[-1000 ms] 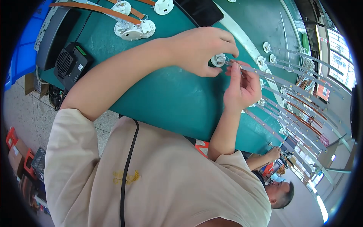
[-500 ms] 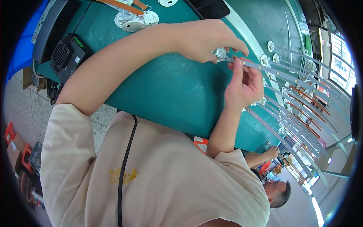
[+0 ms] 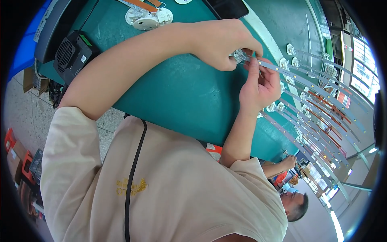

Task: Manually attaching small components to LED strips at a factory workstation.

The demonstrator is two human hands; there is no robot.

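My left hand [image 3: 223, 44] is closed around a small white and clear plastic end piece [image 3: 239, 55], which is partly hidden by the fingers. Just to its right, the thumb and fingers of my right hand [image 3: 260, 82] pinch a narrow LED strip [image 3: 296, 76] close to its end. That strip runs off to the right, dotted with small yellowish LEDs. Its end meets the plastic piece between my two hands, but the exact joint cannot be made out. Both hands are held over the green tabletop [image 3: 189, 92].
Many similar LED strips with white round ends [image 3: 283, 63] stretch across the right side. White round parts with orange strips [image 3: 149, 18] lie at the far left, near a black device [image 3: 74, 54]. A dark flat panel [image 3: 227, 8] lies at the back. A co-worker [image 3: 294, 203] sits at lower right.
My left hand has shifted slightly right and its fingers have curled tighter, covering more of the plastic piece. My right hand stays nearly in place on the strip.
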